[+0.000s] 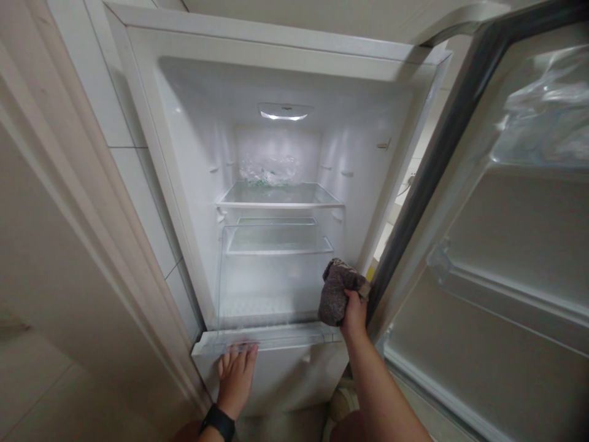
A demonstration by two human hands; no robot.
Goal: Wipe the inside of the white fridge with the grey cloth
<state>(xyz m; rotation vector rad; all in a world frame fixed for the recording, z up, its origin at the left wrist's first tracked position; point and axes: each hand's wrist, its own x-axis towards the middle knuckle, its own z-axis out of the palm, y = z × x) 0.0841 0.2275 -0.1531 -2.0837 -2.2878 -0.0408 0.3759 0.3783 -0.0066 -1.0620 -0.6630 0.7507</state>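
An open white fridge (pixel 184 202) fills the view. My right hand (pixel 354 314) grips a crumpled grey-brown cloth (pixel 337 290) at the lower right of the fridge cavity, beside the right wall. My left hand (pixel 237 374), with a black watch on the wrist, lies flat with fingers on the front lip of the clear bottom drawer (pixel 271 307), which stands pulled out. Above the drawer are two glass shelves (pixel 280 199), and a clear plastic bag (pixel 271 170) sits at the back of the upper one.
The fridge door (pixel 506 258) stands open to the right, with clear door bins and a plastic bag (pixel 547 104) in the top one. A tiled wall and a beige panel (pixel 69 258) close off the left side. The interior lamp (pixel 284 113) is lit.
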